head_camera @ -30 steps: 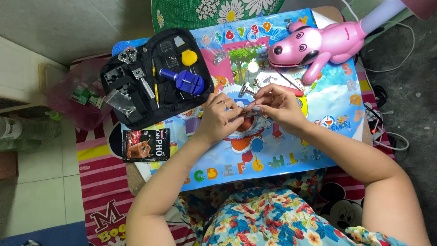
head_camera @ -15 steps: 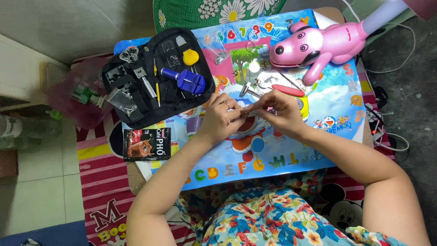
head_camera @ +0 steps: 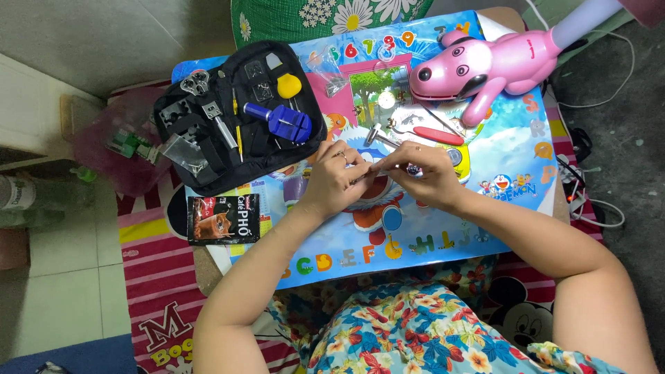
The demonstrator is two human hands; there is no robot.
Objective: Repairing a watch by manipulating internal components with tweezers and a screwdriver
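Small metal piece point(head_camera: 374, 168), thin and silvery, pinched between both hands above the middle of the low table point(head_camera: 512, 187); exact kind too small to tell. Left hand point(head_camera: 337, 176) curled, fingertips pressed together on the near end of the piece, a ring visible on one finger. Right hand point(head_camera: 424, 173) likewise curled, thumb and forefinger closed on the other end, fingertips of the two hands touching or nearly so. Both forearms angled inward from the bottom of the view, over a floral-print lap point(head_camera: 422, 332).

Table surface covered by a bright cartoon print with coloured letters along the near edge. Just beyond the hands: a small hammer point(head_camera: 376, 136) with a pale head, and a red-handled tool point(head_camera: 431, 135) lying flat beside it. Farther back, at the right: a pink toy dog lamp point(head_camera: 488, 66), lying along the far edge, neck running off toward the upper right corner. At the left rear: an open black tool case point(head_camera: 208, 166), holding a blue-handled tool point(head_camera: 280, 121), a yellow round piece point(head_camera: 289, 86), and several grey metal tools in pockets. In front of the case, at the table's left edge: a dark sachet point(head_camera: 224, 219) with red trim. Striped mat point(head_camera: 149, 277) under the table; grey tiled floor point(head_camera: 69, 291) to the left.
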